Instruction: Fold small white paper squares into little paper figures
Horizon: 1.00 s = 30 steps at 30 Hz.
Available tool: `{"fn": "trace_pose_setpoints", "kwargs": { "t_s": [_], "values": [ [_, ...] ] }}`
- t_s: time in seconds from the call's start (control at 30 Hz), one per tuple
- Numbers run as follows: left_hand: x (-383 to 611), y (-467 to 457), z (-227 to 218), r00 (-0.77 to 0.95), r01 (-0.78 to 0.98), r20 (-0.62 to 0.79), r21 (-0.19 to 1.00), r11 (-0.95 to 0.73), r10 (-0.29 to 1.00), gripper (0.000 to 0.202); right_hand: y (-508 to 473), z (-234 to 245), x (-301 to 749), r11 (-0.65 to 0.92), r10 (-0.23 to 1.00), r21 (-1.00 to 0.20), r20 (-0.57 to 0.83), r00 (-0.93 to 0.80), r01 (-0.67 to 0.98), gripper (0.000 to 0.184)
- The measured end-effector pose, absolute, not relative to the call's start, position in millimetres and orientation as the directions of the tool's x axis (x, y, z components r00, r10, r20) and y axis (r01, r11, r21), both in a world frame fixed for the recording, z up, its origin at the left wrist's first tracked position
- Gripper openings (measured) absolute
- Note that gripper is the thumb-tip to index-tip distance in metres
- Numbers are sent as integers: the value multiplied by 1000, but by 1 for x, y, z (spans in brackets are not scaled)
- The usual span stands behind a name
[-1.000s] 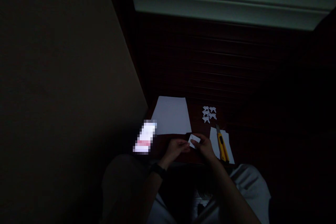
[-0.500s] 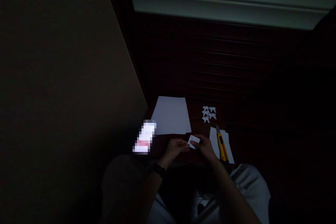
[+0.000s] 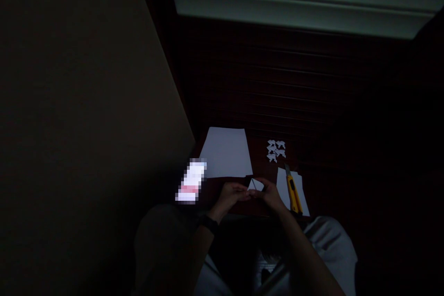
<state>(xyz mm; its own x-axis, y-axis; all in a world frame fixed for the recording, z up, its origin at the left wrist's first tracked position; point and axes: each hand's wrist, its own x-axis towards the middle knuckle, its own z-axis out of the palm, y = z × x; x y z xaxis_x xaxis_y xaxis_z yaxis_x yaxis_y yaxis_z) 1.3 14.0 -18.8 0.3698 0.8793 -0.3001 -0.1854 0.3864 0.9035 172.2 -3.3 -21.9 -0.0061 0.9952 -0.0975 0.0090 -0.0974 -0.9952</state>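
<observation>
Two-handed, holds small white pointed folded paper (image 3: 258, 185) in the pinching grip of left hand (image 3: 231, 195) and right hand (image 3: 272, 195), near the front of dark red worktop (image 3: 258, 150). Now curves the paper more, right thumb (image 3: 257, 193) lower than before; seems mid-fold.

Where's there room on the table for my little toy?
The table looks bare between the big sheet and folded figures, and between the glowing screen and left hand. It's crowded around the right hand, small paper and cutter.
</observation>
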Motion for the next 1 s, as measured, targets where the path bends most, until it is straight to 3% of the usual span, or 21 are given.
{"fn": "trace_pose_setpoints", "kwargs": {
  "t_s": [0.67,0.8,1.0],
  "values": [
    [2,13,-17,404,-202,-268,907,371,875,39,-5,-12,168,-127,991,-988,-124,-43,-93,44],
    [1,13,-12,458,-93,-256,938,333,851,40,-5,-12,168,-127,991,-987,-123,-46,-99,45],
    [6,9,-19,429,205,-234,966,158,873,41,-6,-12,168,-152,988,-981,-146,-59,-117,47]
  ]
}}
